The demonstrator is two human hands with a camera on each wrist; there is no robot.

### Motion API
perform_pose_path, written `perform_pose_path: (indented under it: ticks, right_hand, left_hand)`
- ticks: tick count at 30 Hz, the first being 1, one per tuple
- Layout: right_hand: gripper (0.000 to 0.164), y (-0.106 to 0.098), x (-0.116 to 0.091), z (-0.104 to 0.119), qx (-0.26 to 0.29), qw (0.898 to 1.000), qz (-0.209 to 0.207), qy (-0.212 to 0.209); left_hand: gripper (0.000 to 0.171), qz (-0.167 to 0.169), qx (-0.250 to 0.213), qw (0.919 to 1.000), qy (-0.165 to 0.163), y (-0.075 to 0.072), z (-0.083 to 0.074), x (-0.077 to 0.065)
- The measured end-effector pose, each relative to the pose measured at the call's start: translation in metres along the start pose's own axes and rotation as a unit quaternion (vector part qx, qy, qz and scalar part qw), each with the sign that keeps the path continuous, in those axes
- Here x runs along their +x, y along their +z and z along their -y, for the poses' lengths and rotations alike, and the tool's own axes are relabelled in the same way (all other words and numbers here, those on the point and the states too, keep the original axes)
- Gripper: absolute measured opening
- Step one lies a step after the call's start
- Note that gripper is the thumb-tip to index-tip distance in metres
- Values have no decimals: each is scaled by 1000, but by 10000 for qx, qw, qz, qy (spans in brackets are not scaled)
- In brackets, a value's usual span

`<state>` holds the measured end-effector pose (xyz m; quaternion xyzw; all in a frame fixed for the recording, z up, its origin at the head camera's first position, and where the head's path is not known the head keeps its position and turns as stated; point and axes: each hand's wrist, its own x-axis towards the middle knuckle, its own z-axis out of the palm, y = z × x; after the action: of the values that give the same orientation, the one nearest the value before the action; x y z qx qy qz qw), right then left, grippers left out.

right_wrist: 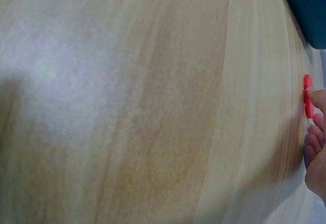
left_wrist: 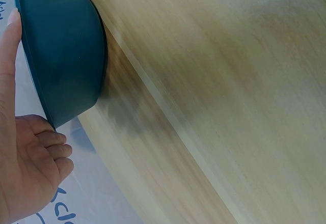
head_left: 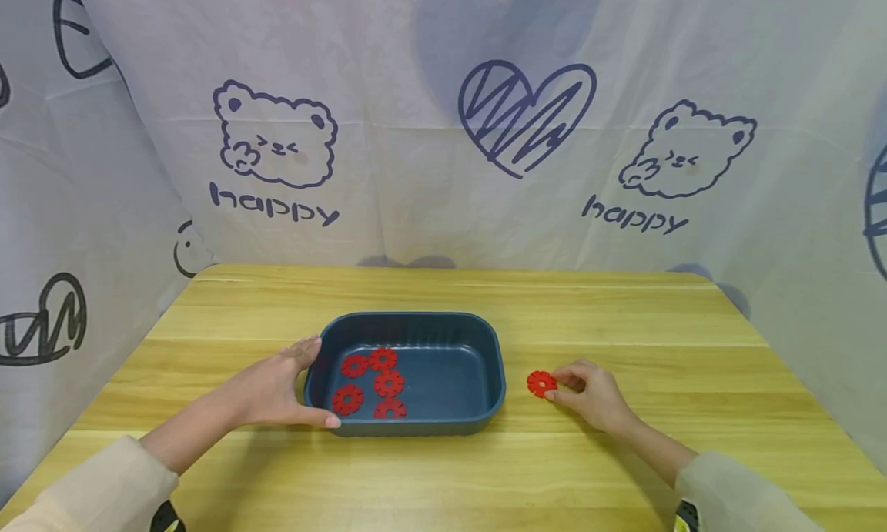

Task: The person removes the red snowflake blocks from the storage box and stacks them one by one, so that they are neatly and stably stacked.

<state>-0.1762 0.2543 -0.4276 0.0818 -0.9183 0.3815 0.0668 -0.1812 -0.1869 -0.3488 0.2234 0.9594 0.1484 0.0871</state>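
A dark blue rectangular plastic tub (head_left: 446, 382) stands on the table. My left hand (head_left: 280, 389) grips its left end, thumb on the near rim and fingers at the left side; the left wrist view shows these fingers curled against the tub wall (left_wrist: 63, 51). Several red notched plastic discs (head_left: 348, 399) lie flat in the tub's left part. Right of the tub, my right hand (head_left: 596, 399) pinches another red notched disc (head_left: 533, 379) by its right edge. In the right wrist view this disc (right_wrist: 307, 96) appears edge-on, close to the tabletop.
The wooden table (head_left: 624, 309) extends beyond the tub on all sides. Behind it and at both sides hangs a white cloth (head_left: 388, 170) with drawn bears, hearts and lettering.
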Motion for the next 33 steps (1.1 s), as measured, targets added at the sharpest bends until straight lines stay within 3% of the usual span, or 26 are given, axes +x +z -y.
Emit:
perform_pose_path:
  ticks: [10,18,26,33]
  right_hand:
    - [23,2,1,-1,66,10000,-54,-20]
    - [30,-9,3,3,145,9997,218,32]
    - [28,-33,20,29,109,9993,65,-364]
    - [29,-33,38,57,40,9987,75,-503]
  left_hand:
    - [119,2,7,10000,-13,0,1,0]
    - [118,-14,-15,10000,-19,0,0,0]
    - [119,-17,23,10000,-31,0,0,1]
    - [119,-15,40,10000,-31,1,1,0]
